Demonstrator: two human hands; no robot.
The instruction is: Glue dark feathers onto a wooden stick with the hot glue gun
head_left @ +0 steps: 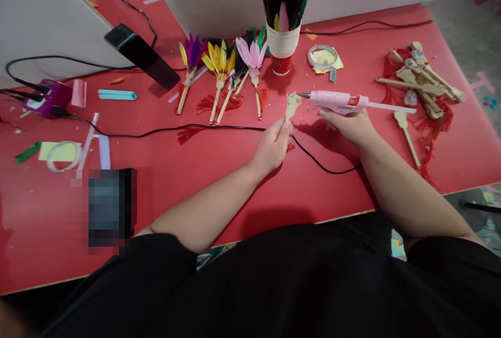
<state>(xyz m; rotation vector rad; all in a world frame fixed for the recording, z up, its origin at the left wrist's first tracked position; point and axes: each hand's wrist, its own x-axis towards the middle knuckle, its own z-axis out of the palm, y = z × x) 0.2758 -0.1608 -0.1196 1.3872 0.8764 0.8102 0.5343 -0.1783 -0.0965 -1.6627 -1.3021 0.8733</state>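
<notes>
My left hand [272, 145] is closed around the handle of a small wooden fan-shaped paddle [291, 106], its broad end up with glossy glue on it. A pink hot glue gun [332, 100] is gripped in my right hand [350, 127], its metal nozzle pointing left at the paddle's head; whether the tip touches cannot be made out. A translucent glue stick [391, 107] sticks out of the gun's back. Beyond my left hand lie feathered wooden fans in yellow [219, 67], pink [252, 61] and purple [191, 59], with red tassels.
Bare wooden paddles [425, 80] with red tassels are heaped at the right. Stacked paper cups [282, 46] with feathers stand at the back, beside a tape roll [323, 57]. A black cord [156, 133] runs from a purple power socket [47, 97]. A phone [143, 56] leans at the left.
</notes>
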